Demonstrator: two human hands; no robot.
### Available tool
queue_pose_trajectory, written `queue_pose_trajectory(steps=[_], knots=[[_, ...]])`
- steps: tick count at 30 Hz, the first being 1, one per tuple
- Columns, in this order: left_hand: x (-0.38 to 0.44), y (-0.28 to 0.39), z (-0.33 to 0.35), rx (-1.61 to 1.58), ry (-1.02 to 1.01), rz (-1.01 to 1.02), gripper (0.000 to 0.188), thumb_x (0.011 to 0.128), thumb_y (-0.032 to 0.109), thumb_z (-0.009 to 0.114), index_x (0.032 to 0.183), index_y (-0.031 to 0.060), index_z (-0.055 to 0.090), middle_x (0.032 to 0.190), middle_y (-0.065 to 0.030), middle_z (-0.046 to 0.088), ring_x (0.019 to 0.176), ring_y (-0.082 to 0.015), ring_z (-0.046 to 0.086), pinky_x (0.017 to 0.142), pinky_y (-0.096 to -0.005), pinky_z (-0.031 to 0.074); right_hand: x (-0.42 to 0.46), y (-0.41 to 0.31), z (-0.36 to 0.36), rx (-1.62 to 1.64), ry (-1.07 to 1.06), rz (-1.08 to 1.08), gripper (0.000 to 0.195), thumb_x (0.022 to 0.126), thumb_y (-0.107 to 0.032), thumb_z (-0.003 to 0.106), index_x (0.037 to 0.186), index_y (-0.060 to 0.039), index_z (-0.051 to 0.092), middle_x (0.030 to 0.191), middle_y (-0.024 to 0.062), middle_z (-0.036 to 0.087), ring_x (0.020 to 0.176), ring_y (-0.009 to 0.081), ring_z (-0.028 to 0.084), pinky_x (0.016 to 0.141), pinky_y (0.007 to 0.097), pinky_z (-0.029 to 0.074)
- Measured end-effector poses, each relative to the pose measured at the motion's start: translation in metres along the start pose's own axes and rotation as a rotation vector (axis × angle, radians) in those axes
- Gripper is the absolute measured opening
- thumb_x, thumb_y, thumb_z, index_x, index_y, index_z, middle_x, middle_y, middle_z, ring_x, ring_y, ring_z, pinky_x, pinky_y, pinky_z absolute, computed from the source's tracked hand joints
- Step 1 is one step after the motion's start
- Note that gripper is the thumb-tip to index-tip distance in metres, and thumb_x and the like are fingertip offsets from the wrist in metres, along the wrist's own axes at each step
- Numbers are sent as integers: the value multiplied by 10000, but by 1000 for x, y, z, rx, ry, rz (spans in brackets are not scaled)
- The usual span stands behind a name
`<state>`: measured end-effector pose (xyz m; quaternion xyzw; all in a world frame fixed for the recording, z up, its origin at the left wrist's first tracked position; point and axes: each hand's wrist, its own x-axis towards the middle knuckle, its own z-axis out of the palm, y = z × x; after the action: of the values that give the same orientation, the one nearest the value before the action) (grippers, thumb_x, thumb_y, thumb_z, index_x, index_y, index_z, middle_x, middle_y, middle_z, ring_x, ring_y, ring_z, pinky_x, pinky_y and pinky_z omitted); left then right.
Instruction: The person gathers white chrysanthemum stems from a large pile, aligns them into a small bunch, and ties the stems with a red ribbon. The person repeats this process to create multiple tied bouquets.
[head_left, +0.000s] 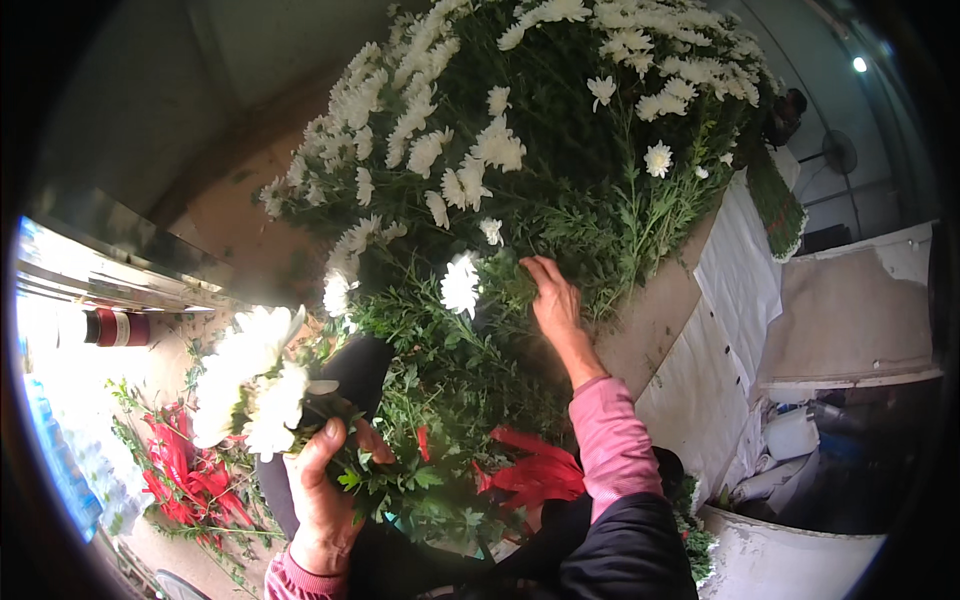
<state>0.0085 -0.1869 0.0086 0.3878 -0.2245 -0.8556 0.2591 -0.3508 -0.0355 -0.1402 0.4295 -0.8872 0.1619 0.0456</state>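
My left hand (330, 480), low and left of centre, grips a bunch of white chrysanthemums (251, 382) just under the blooms, with leafy stems trailing to the right. My right hand (553, 296) reaches forward into a large heap of cut white chrysanthemums (570, 150). Its fingertips are partly among the green leaves, so whether they hold a stem cannot be told. A single white bloom (460, 285) lies left of that hand. Red plastic ribbon (536, 465) lies below, near my right sleeve.
More red ribbon (184, 469) lies among scraps of stems at the left. A red and black cylindrical container (118, 328) is beyond it. White sheeting (720, 330) runs along the right, near a wrapped flower bundle (776, 206) and a white tub (787, 555). Another person (787, 116) is at the far right.
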Motion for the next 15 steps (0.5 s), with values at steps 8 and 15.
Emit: queue_pose_trajectory(steps=[8, 15], knots=[[0, -2, 2, 9, -36, 7, 269, 953, 288, 647, 965, 30, 570, 773, -77, 564, 698, -215, 584, 696, -373, 512, -40, -42, 39, 19, -357, -68, 783, 775, 79, 695, 1470, -163, 427, 1541, 170, 374, 1050, 369, 673, 879, 428, 591], [1, 0, -4, 35, -12, 31, 278, 958, 287, 643, 1047, 35, 569, 775, -76, 560, 695, -212, 575, 697, -376, 511, -88, -62, 35, 58, -559, 39, 508, 823, -81, 736, 1309, -81, 588, 1207, 186, 653, 1009, 394, 672, 872, 466, 552]])
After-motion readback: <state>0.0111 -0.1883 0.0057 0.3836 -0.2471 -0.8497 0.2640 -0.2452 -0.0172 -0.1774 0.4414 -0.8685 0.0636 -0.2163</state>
